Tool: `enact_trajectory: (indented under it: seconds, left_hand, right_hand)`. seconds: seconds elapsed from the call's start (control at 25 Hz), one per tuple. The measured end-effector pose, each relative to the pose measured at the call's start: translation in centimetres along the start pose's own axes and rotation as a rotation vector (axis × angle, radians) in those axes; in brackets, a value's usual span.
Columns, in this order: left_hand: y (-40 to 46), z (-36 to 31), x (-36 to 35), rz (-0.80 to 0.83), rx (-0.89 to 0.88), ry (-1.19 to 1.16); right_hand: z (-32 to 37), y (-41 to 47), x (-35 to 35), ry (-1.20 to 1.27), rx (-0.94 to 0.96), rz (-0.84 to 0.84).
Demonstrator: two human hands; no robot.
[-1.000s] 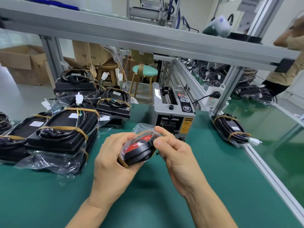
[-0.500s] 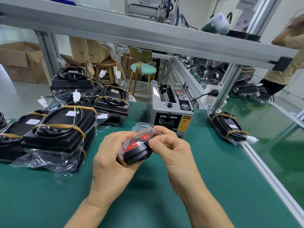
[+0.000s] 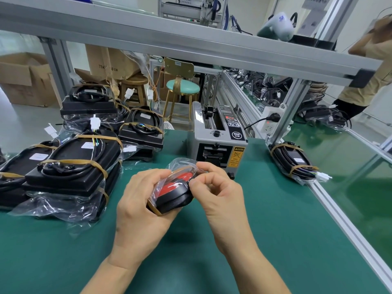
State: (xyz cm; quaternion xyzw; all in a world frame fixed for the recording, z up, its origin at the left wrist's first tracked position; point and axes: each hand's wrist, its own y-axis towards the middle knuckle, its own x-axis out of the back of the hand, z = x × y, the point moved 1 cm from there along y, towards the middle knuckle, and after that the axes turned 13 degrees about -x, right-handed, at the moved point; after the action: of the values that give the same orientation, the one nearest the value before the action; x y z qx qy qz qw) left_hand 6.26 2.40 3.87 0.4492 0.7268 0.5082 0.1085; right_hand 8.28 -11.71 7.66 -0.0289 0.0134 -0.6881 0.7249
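Observation:
A round black part with a red face (image 3: 172, 192) sits in a clear plastic bag with a tan rubber band round it. I hold it above the green table mat (image 3: 265, 219), in front of my chest. My left hand (image 3: 140, 204) grips it from below and the left, fingers curled round its rim. My right hand (image 3: 216, 192) pinches the bag's upper right edge between thumb and forefinger. The underside of the part is hidden by my left palm.
A grey tape dispenser machine (image 3: 216, 143) stands just behind my hands. Several bagged black units bound with rubber bands (image 3: 72, 164) are stacked at the left. One more bagged unit (image 3: 292, 162) lies at the right by an aluminium frame post (image 3: 290, 111). A person (image 3: 371, 66) stands far right.
My right fingers have shifted along the bag's upper edge and curled tighter. The bagged part stays in my left hand at about the same place.

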Motion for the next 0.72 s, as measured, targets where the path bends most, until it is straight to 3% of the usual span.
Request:
enact_trajectory:
  seconds: [0.12,0.28,0.44,0.56,0.64,0.72]
  left_hand:
    - [0.0,-0.1,0.0,-0.007,0.003,-0.013]
    - [0.0,-0.1,0.0,-0.026,-0.003,-0.031]
    - [0.2,0.0,0.3,-0.020,0.016,-0.071]
    - [-0.2,0.6,1.1,-0.027,0.065,-0.139]
    - [-0.3,1.3,2.0,-0.085,0.185,-0.281]
    - [-0.3,2.2,2.5,-0.195,0.312,-0.566]
  right_hand:
    - [-0.3,0.1,-0.1,0.027,-0.006,0.002]
    - [-0.5,0.2,-0.6,0.317,-0.120,0.088]
    - [-1.0,0.2,-1.2,0.238,-0.096,0.118]
    - [-1.7,0.8,-0.4,0.037,-0.046,0.169]
    - [-1.9,2.0,1.1,-0.051,-0.066,0.204]
    - [-1.8,3.0,2.0,-0.184,-0.084,0.385]
